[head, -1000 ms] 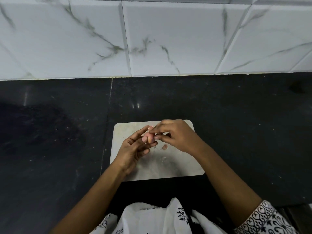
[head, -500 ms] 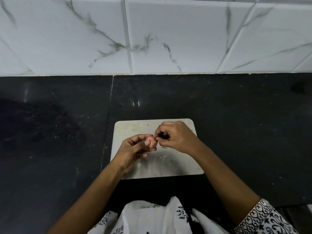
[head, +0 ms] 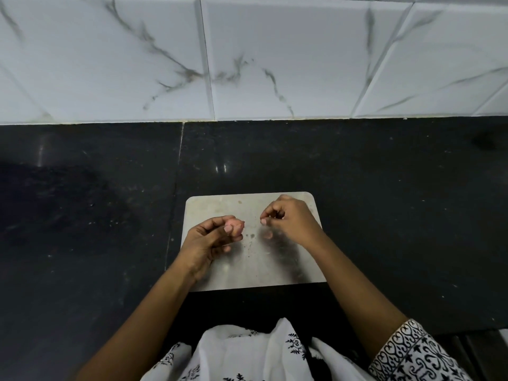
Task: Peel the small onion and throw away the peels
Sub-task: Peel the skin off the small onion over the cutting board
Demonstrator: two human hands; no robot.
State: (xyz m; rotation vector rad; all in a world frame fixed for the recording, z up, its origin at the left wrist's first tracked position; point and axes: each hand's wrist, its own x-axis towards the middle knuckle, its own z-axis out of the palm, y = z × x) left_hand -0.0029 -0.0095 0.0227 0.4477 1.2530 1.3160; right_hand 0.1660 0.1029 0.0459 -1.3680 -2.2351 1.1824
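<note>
Left hand (head: 210, 243) is gripping the small onion (head: 235, 225) between thumb and curled fingers, holding it over the left part of the cutting board (head: 247, 273), which is lying on the dark counter (head: 82, 229). Half a second ago the two hands were meeting at the onion, with the right fingertips picking at it. Now they are standing apart, with bare board showing between them. The onion is showing pale pink and smooth where it sticks out of the fingers, so most of the dry skin is probably off, though the side against the palm is hidden. A small pinkish peel scrap (head: 268, 235) is lying on the board in the gap, about where one was lying a second ago. Right hand (head: 292, 222) is drawing away to the right, its fingers curled and its thumb and forefinger tips together. Whether a sliver of peel is pinched there is too small to tell. A strip is likely just coming off, and the scraps are not yet being gathered for throwing away.
</note>
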